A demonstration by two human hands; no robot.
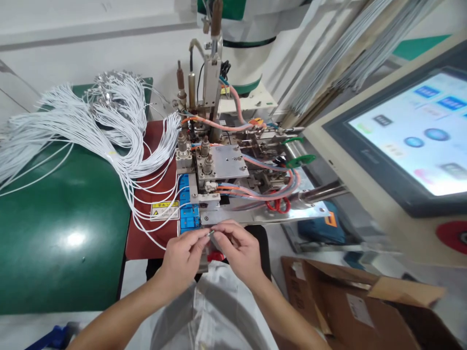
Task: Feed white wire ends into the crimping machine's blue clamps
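The left hand (182, 257) and right hand (241, 250) pinch a small piece (210, 233), possibly a wire end, between their fingertips, just by the near edge of the blue blocks (189, 218); white wires (127, 160) cross the red board (144, 250); a gap parts the right hand from the cardboard box (335, 306).

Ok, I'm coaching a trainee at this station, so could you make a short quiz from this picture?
1. Multiple choice: What do the left hand and right hand hold between them?
a) a cardboard box
b) a small thin piece
c) a screwdriver

2. True or false: In the picture, the lit screen is to the right of the machine.

3. Fill in: The bundled cables by the green table are ____ in colour.

Key: 1 b; 2 true; 3 white.
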